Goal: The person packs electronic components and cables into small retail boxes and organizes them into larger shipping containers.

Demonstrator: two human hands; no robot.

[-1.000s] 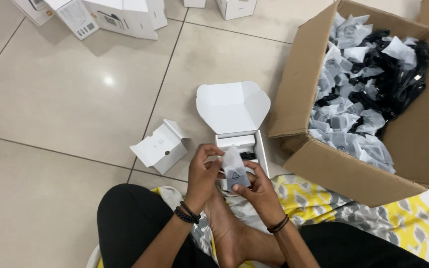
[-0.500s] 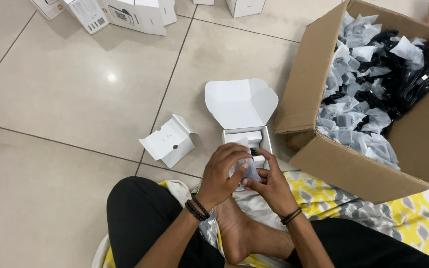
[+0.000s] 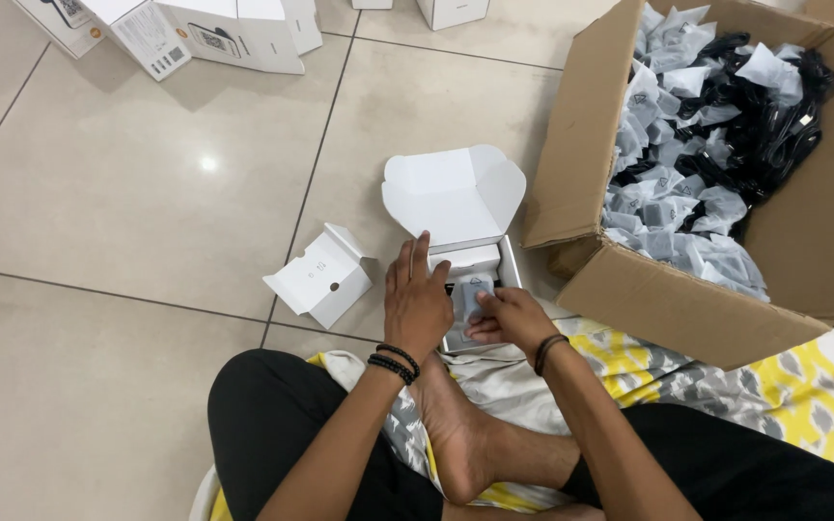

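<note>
Down over the small open white cardboard box (image 3: 480, 265) on the beige floor tiles (image 3: 147, 193), lid flap (image 3: 454, 196) thrown back and standing wide; left hand (image 3: 417, 304) laid flat against the box's near-left edge, fingers (image 3: 407, 262) loose and slightly spread, gripping nothing, just steadying the wall; right hand (image 3: 514, 316) curled in from the right, fingertips (image 3: 480, 311) bent down onto a small clear plastic pouch with a dark item inside (image 3: 473, 289); pouch sitting low in the box's open well, pinned under those fingertips, just beside the left hand's palm; hard to tell whether pinched or merely pressed; a white inner tray (image 3: 470, 259) showing at the far end of the same box, behind the pouch. Off to the left, well apart from both hands, a smaller folded white card insert with a round hole (image 3: 320, 277), lying tilted on the tile. To the right, touching distance from the white box's corner, a large brown corrugated carton (image 3: 707, 299), flaps open, heaped with many more clear pouches (image 3: 668, 212) on the near side and a tangle of black cables (image 3: 764, 125) toward the far side. Along the top edge, several shut white retail boxes (image 3: 214, 34) in a loose row. Underneath, crossed legs in black trousers on a yellow-and-grey patterned cloth (image 3: 726, 386).
</note>
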